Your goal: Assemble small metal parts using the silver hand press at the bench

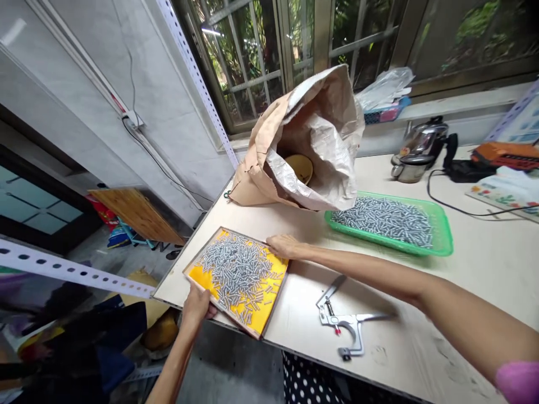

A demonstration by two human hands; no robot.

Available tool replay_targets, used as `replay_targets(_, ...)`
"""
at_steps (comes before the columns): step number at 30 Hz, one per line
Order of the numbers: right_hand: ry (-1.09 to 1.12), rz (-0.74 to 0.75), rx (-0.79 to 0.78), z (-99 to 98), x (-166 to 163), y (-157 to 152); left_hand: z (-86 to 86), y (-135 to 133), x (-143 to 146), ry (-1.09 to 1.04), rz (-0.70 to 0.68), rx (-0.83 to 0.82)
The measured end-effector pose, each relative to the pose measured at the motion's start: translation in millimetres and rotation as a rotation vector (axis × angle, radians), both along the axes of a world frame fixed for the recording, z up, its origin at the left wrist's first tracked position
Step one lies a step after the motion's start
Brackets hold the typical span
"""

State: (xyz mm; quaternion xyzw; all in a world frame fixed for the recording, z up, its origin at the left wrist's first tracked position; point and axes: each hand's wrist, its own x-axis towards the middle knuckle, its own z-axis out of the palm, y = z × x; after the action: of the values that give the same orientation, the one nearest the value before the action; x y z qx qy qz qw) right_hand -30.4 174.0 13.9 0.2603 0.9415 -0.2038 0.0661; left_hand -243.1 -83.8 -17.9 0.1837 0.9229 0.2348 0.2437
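- Two hands hold one thing in the head view: my left hand (197,303) has its fingers curled over the near edge of the yellow sorting tray (236,280), and my right hand (284,246) lies with fingers closed against its far right corner.
- I see the tray at the front left corner of the worktable (421,348), its near edge at or just past the table edge; a tilt toward me could, I judge, send the loose small metal screws (236,266) to the floor.
- I judge the heap the main risk: the screws are piled over the tray's middle and a low rim bounds them, so a jolt from either hand could throw some over.
- I note the hand press tool (343,320) lying just beside the tray, under my right forearm; a dropped elbow could knock it.
- I see the green basket (442,233), full of more screws, well apart behind, with the open paper sack (315,140) leaning at its left end; a slump there could spill into it.
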Motion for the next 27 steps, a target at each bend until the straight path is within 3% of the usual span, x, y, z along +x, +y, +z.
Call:
replay_targets(3, 0.016, -0.079, -0.04, -2.5, 16.5, -5.1, 14.4, 24.8, -23.3, 0.138, -0.122, -0.027)
replay_targets(7, 0.02, -0.192, -0.091, -14.9, 33.1, -33.1, 37.4, 83.7, -56.4, 0.298, -0.314, -0.103)
replay_targets(9, 0.057, -0.24, -0.154, -21.8, 36.3, -53.3, 40.4, 110.0, -69.3, 0.384, -0.41, -0.18)
replay_targets(12, 0.092, -0.222, -0.284, -24.8, 35.9, -75.0, 31.9, 131.6, -80.9, 0.478, -0.511, -0.25)
replay_targets(15, 0.04, -0.069, -0.21, -16.9, 29.5, -72.6, 17.8, 132.9, -84.6, 0.499, -0.542, -0.259)
replay_targets(20, 0.294, 0.113, 0.211, -19.0, -2.0, -51.0, 9.8, 123.5, -78.6, 0.571, -0.545, -0.258)
replay_targets(24, 0.285, 0.275, 0.189, -38.3, -41.1, -57.9, 15.3, 119.2, -69.2, 0.563, -0.567, -0.287)
replay_targets(27, 0.2, 0.29, 0.147, -44.3, -69.9, -65.6, 21.4, 110.8, -57.9, 0.576, -0.565, -0.3)
